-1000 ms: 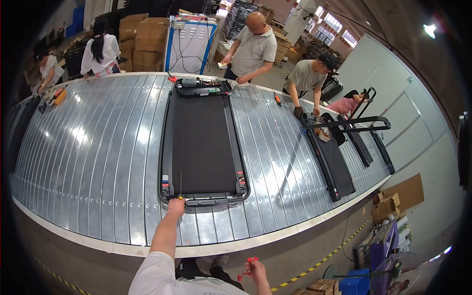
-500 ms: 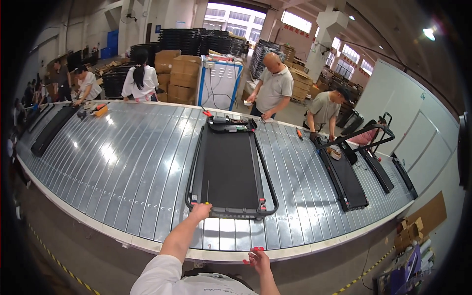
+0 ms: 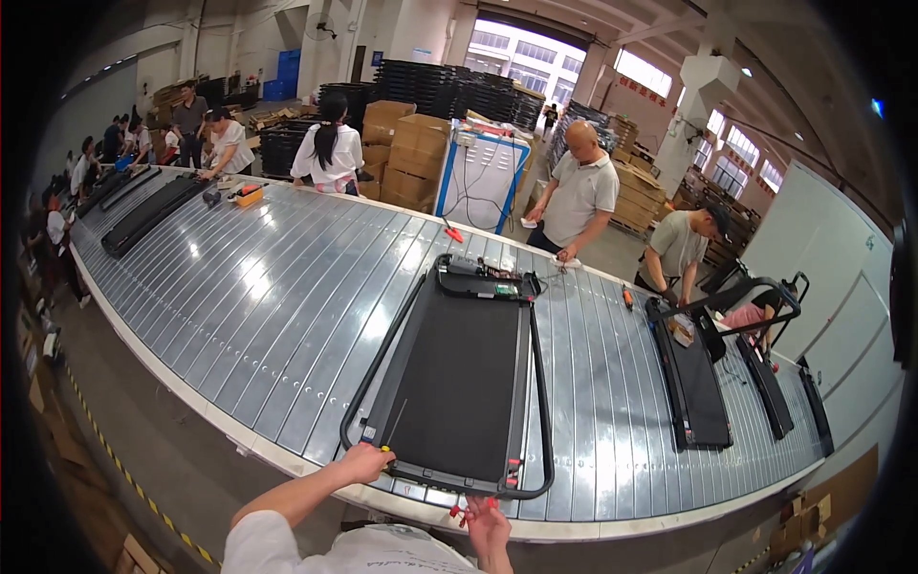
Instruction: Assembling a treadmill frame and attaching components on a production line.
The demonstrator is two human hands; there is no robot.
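Black treadmill deck [image 3: 459, 378] lying flat on the slatted metal surface [image 3: 268, 287], near end close to the surface's front edge, open electronics at the far end. Left hand [image 3: 366, 462] clenched on the deck's near left corner, by a small yellow-tipped part. Right hand [image 3: 486, 521] just off the front edge, gripping a small red-handled tool [image 3: 466, 511]. Further along the right side, a second treadmill [image 3: 690, 383]. Across the far edge, a person in a grey shirt [image 3: 580, 196] beside stacked cardboard boxes [image 3: 406, 148].

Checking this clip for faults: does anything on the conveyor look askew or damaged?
Nothing looks damaged. The treadmill deck lies slightly slanted on the slatted conveyor, its far end uncovered, showing electronics. The left hand touches its near corner.
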